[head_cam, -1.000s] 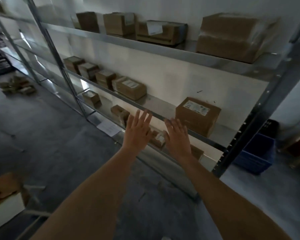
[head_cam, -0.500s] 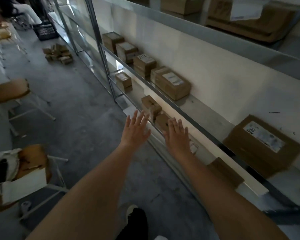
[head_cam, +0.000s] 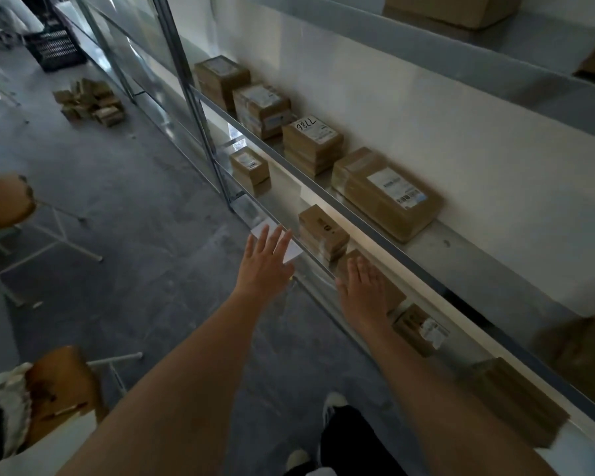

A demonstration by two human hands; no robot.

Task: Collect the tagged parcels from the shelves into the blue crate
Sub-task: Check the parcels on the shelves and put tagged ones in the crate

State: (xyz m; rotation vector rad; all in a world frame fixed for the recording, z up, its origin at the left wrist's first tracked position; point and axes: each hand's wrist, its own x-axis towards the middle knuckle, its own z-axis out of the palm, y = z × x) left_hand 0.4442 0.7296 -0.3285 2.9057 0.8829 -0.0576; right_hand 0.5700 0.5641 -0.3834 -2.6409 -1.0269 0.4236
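The step in hand was judged to be the search for a tagged parcel along the shelves, with nothing yet picked. Both arms were held out forward and downward toward the lower shelf (head_cam: 310,259). The left hand (head_cam: 267,262) was seen palm-down over the floor just in front of the shelf edge, its fingers (head_cam: 275,240) straight, spread and empty. The right hand (head_cam: 364,290) was seen over the shelf edge, its fingers straight and released, above a brown parcel (head_cam: 392,293); contact could not be confirmed. Further parcels lay nearby: a small stack (head_cam: 323,235) just beyond the hands, a labelled parcel (head_cam: 421,329) nearer the body, and on the middle shelf (head_cam: 461,249) a parcel marked 7786 (head_cam: 311,137) and a large labelled parcel (head_cam: 387,194). The blue crate was not in view. For a good pick, labels should be checked first, and the chosen parcel taken by both side faces and drawn clear beneath the shelf above.
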